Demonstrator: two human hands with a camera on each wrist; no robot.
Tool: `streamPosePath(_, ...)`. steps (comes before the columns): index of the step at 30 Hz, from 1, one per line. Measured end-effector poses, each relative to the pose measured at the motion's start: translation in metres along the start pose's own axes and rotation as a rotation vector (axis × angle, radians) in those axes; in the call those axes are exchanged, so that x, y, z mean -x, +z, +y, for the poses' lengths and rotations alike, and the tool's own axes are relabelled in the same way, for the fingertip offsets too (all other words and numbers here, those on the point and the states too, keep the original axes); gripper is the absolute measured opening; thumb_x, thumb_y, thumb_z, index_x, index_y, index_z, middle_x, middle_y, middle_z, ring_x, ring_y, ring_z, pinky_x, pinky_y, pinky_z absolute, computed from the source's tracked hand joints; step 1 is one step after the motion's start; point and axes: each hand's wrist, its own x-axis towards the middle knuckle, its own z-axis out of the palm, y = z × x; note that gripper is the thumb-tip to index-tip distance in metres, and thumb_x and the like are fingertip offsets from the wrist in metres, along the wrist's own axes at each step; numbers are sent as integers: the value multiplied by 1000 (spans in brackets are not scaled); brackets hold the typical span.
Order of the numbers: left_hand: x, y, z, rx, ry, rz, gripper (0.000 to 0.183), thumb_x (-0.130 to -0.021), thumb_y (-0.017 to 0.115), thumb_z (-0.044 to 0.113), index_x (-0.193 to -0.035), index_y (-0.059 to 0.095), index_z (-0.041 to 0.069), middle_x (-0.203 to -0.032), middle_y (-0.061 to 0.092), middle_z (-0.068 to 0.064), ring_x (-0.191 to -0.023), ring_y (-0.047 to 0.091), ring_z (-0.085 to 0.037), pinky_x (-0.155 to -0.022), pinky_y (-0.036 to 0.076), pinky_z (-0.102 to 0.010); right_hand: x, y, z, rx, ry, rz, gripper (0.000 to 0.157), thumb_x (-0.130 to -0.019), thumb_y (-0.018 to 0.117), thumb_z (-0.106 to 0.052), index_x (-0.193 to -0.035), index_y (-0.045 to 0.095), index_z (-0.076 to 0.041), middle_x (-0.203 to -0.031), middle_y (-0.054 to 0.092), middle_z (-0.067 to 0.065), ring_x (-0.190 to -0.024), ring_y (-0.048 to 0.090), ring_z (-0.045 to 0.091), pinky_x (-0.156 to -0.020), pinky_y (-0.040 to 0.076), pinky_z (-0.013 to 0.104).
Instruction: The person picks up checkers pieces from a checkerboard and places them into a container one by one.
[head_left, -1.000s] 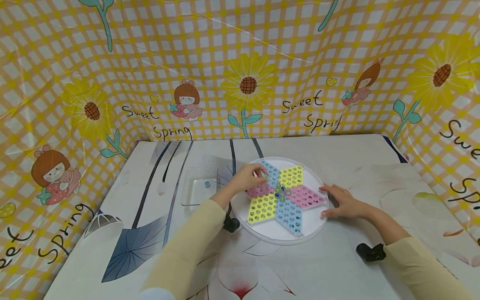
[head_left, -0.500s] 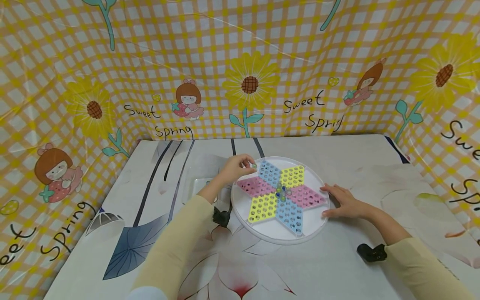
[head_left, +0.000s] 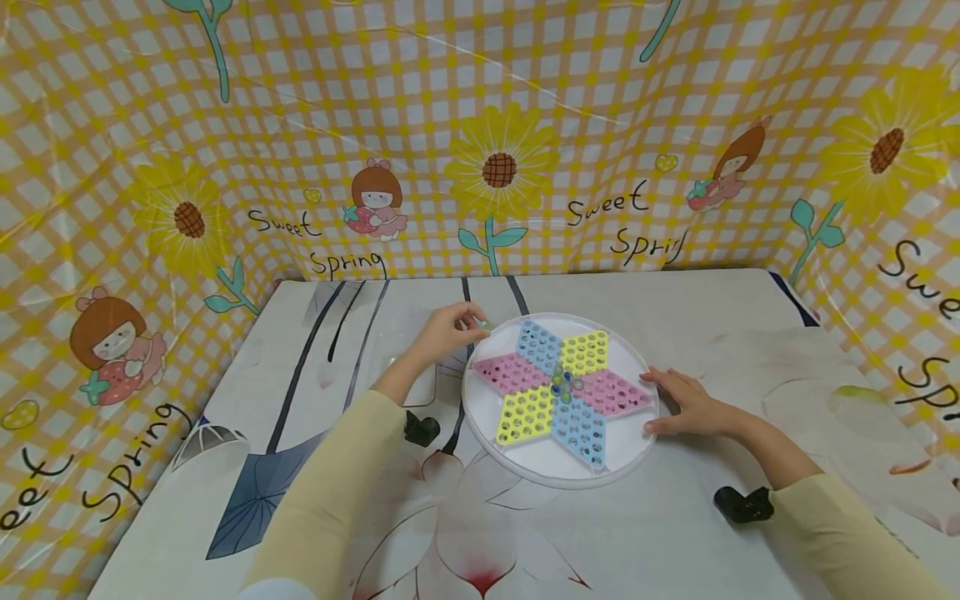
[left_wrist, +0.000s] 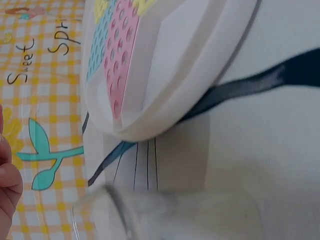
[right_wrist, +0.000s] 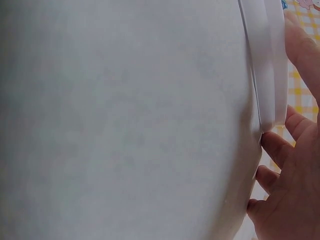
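Checked cloth hung round the far side and flanks; pale flower-printed table beneath. On it, round white board with a six-pointed star of pink, yellow and blue holed points. Left of it, well apart from its rim, a clear box, partly hidden by the left arm, contents not readable. Right hand at the board's right edge: thumb and fingers spread apart along the rim, touching it, gripping nothing that I can see; looks like steadying. Left hand near the box, thumb and fingertips together, pinched on one greenish marble. Small cluster of marbles sits at the star's centre. My reading: step in hand is shifting one marble between board and box, likely toward the box, with the centre cluster still to be dealt with. Next move seems to call for keeping the pinch until above the box, then letting go low so it doesn't bounce. As to the grip: marble lies right at the left fingertips, on the side facing the board, just beside the board's upper-left rim. Height over the table I can't tell; the left wrist view doesn't show it.
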Motion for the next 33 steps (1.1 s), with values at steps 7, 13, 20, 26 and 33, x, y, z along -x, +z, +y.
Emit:
streamPosePath(7,7,-13,-7,-4,-11,37,20,-84,67,19,-99,61,8,-82,56,-4,-66,46,-15,-54,38,-22,0,1,1,6,-1,6,87,-72,72,-38,-135,29,3,-142,15,35,-127,3,56,-92,9,74)
streamPosePath(13,12,-22,-12,-1,-31,53,19,-84,66,19,-98,60,8,-82,57,-5,-65,45,-15,-55,38,-22,0,0,3,12,-17,10,85,-72,72,-37,-135,30,2,-141,16,35,-127,4,56,-92,9,73)
streamPosePath(20,18,-32,-18,16,-38,68,25,-84,67,20,-102,60,5,-83,57,-5,-67,46,-15,-57,39,-24,0,0,2,5,-27,8,83,-72,73,-35,-134,31,2,-142,16,35,-126,5,57,-93,8,73)
streamPosePath(26,24,-42,-22,2,-35,98,25,-84,67,19,-102,60,4,-82,59,-6,-65,45,-14,-58,38,-24,0,1,2,8,-26,7,83,-72,72,-35,-135,31,2,-141,17,35,-126,6,56,-92,10,73)
streamPosePath(33,31,-53,-29,30,-45,108,23,-84,66,16,-101,60,3,-81,57,-6,-63,43,-14,-57,37,-24,0,0,2,6,-27,11,83,-72,73,-35,-134,31,1,-142,17,35,-126,5,57,-93,9,73)
